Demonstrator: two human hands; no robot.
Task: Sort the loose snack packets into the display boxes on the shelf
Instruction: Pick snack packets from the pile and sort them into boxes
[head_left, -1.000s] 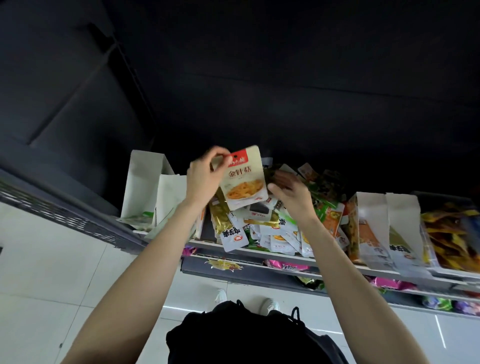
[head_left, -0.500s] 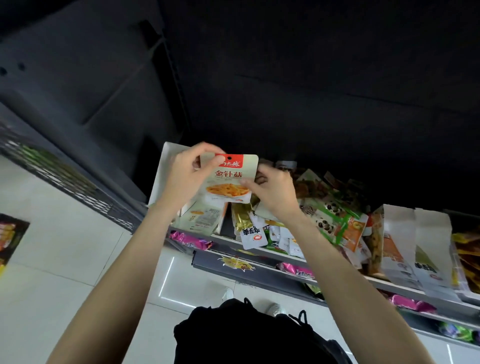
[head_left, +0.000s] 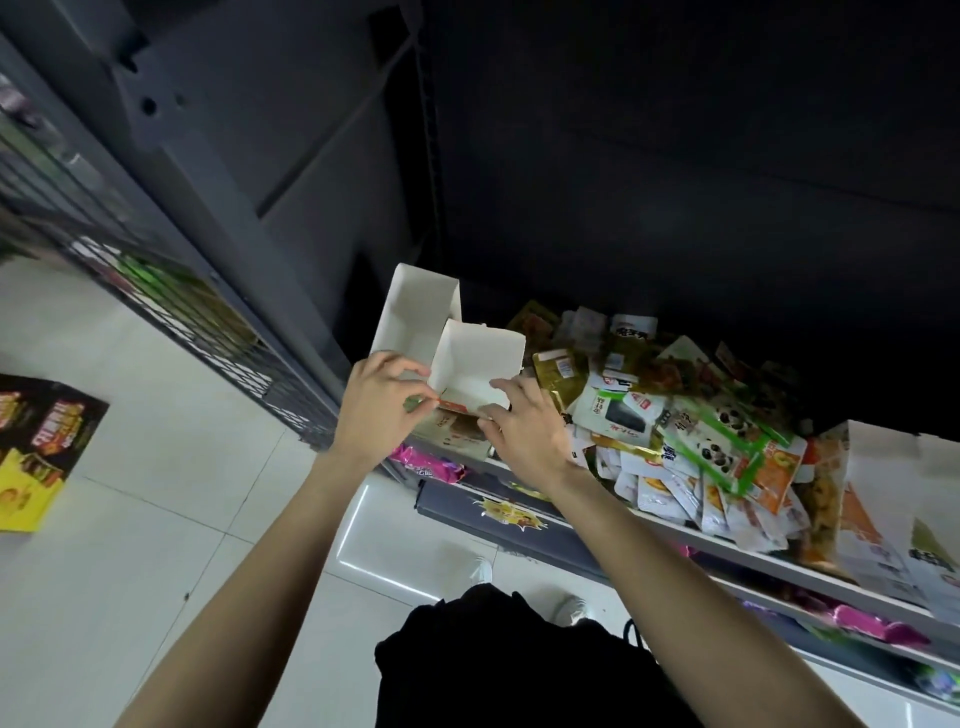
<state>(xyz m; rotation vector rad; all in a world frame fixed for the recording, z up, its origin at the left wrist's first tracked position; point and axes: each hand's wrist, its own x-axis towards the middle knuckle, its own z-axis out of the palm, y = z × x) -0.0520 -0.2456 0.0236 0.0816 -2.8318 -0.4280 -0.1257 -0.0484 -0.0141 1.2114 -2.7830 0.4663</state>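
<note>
Both bare forearms reach up and forward, wrists close together; the left hand pinches thumb to curled fingers; the right hand lies knuckles-up, fingers bent forward.
</note>
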